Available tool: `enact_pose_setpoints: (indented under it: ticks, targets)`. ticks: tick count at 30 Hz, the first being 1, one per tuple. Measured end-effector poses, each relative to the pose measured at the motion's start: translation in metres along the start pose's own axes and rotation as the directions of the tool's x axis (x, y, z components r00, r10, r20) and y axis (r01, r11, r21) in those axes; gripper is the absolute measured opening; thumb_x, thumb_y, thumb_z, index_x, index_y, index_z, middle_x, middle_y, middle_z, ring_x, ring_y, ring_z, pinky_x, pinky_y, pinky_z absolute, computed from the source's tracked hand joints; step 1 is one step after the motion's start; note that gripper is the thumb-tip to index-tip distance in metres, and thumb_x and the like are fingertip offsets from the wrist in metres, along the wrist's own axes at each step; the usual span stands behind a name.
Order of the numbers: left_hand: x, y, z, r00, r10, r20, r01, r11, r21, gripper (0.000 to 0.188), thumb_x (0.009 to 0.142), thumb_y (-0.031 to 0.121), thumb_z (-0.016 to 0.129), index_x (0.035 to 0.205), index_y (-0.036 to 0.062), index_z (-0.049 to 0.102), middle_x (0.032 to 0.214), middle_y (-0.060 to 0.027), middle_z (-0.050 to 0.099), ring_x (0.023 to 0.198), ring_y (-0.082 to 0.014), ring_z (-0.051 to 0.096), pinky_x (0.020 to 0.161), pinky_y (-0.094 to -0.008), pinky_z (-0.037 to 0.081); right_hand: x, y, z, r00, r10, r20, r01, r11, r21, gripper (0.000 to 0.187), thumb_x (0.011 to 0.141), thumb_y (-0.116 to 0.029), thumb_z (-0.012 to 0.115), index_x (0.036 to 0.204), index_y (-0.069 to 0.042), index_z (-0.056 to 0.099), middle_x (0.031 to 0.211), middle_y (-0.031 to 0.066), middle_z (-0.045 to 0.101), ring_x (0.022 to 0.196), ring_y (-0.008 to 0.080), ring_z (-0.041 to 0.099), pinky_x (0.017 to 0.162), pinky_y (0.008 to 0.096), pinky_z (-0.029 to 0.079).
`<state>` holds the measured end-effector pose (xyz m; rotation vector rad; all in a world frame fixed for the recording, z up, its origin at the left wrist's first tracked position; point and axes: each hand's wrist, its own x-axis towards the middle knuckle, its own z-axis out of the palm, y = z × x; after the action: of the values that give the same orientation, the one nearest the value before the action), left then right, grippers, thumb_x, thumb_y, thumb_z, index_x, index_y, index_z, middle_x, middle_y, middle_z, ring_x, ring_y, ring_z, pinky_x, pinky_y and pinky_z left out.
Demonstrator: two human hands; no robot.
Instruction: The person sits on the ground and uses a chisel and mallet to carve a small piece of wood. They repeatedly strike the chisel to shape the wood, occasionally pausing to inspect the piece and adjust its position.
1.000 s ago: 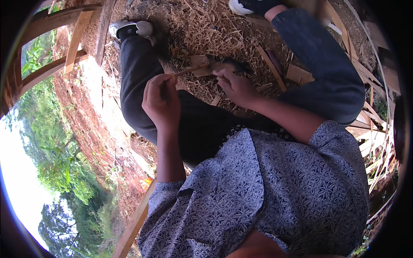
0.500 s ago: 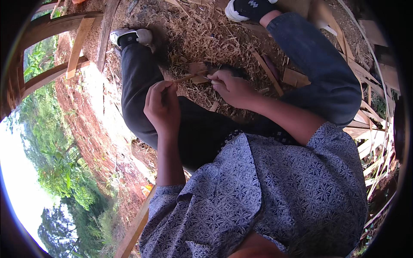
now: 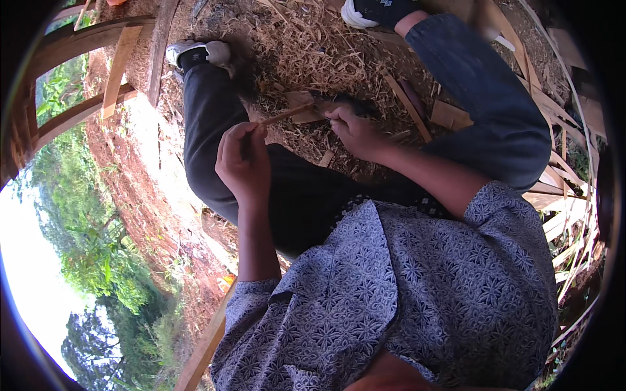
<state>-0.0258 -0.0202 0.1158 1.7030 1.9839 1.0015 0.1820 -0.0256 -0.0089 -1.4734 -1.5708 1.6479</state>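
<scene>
My left hand is closed, with thumb and fingers pinching one end of a thin brown wooden stick. The stick slants up to the right over the ground between my legs. Off its far end is my right hand, fingers curled in a pinch; what they hold is too small and dark to make out. Behind the stick's tip lies a flat piece of wood, partly covered by it, beside a dark patch on the ground.
Wood shavings cover the ground between my outstretched legs. A narrow wood strip and a small flat board lie by my right leg. Long split strips pile up at the right. Wooden beams stand at the upper left.
My right hand has shifted a little to the right, away from the stick, so more of the stick shows between the hands. My left hand has barely moved.
</scene>
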Motion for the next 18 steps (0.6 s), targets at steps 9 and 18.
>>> enact_pose_setpoints:
  ticks: [9,18]
  targets:
    - [-0.002,-0.008,0.0,0.999,-0.03,-0.024,0.029,0.999,-0.038,0.012,0.087,-0.004,0.077,0.095,0.0008,0.069,0.087,-0.0075,0.07,0.076,-0.0132,0.071,0.067,-0.0269,0.057,-0.017,-0.039,-0.015,0.987,-0.076,0.145,0.065,0.995,0.079,0.035,0.108,-0.025,0.053,0.139,-0.009,0.054,0.106,0.0161,0.073,0.091,0.0281,0.074,0.082,0.0388,0.055]
    - [0.001,-0.009,0.0,1.0,-0.013,-0.027,0.013,1.0,-0.019,0.011,0.087,-0.004,0.077,0.094,0.0004,0.069,0.088,-0.0068,0.071,0.077,-0.0141,0.071,0.068,-0.0273,0.058,-0.017,-0.061,-0.032,0.971,-0.091,0.221,0.083,0.996,0.042,0.033,0.106,-0.018,0.057,0.136,-0.006,0.055,0.114,0.016,0.074,0.1,0.0315,0.074,0.081,0.0411,0.056]
